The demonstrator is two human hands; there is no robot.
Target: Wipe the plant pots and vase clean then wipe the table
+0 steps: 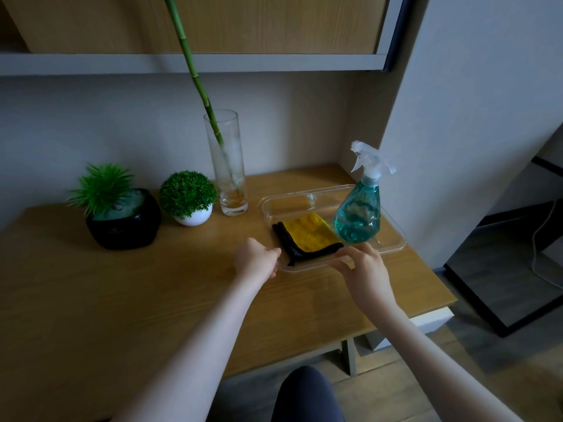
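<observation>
Toward the middle of the frame, on the wooden counter (91, 300), stand the things I have to wipe: a black square plant pot (125, 225) with a spiky green plant at the left, a small white round pot (193, 217) with a ball-shaped plant just right of it, and a tall glass vase (227, 166) holding a bamboo stalk (190, 62) that leans up to the upper left. None of them has been touched yet, as far as I can judge.

Right of the vase sits a clear plastic tray (393, 239) carrying a folded yellow cloth with black edging (307, 236) and a spray bottle of blue liquid (359, 214) standing upright in its right half.

I read the step in hand as positioning the tray, or getting at the cloth. To do it well I would keep the tray flat and move it slowly, since the bottle is tall and could tip, and keep it away from the vase, which looks top-heavy with that leaning stalk.

My left hand (257, 260) is at the tray's near left corner, fingers curled in against the rim; whether it truly grips I cannot tell for certain, though it looks like a pinch. My right hand (365, 269) rests on the near rim with fingers bent over the edge, holding it.
</observation>
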